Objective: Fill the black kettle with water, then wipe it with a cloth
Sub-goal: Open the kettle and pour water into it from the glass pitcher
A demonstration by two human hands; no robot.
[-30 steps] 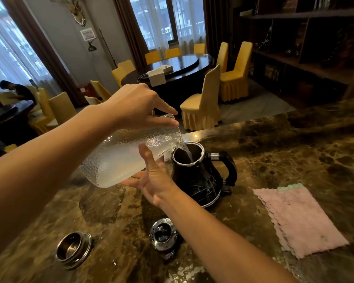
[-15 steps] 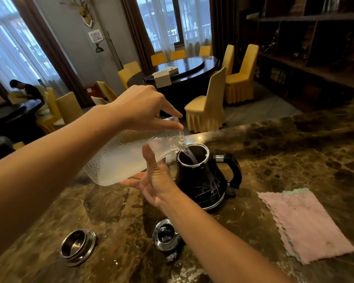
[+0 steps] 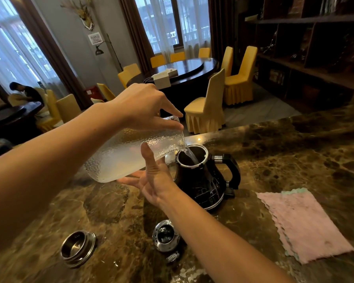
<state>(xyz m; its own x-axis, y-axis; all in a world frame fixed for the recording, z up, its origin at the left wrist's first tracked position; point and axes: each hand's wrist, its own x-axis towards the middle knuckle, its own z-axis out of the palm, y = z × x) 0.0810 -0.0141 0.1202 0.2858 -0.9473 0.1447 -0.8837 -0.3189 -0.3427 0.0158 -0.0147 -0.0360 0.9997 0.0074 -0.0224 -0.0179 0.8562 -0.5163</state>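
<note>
A black kettle [image 3: 204,180] with a chrome rim and a handle on its right stands lidless on the brown marble counter [image 3: 294,152]. Above and left of it, a textured glass jug [image 3: 131,154] is tipped toward the kettle's mouth, and a thin stream of water [image 3: 190,155] runs into the opening. My left hand [image 3: 143,107] grips the jug's neck from above. My right hand [image 3: 153,178] props the jug's underside with palm and spread fingers. A pink cloth [image 3: 302,223] lies flat on the counter to the kettle's right.
Two round metal lids lie near the counter's front: one [image 3: 78,248] at the left and one [image 3: 165,234] beside my right forearm. Behind the counter are yellow covered chairs [image 3: 208,107], a dark round table [image 3: 184,72] and dark shelves [image 3: 307,48]. A person [image 3: 27,92] sits far left.
The pour continues with both hands in the same hold on the jug. The camera view has drifted, so the whole scene sits a little lower and further right in the frame.
</note>
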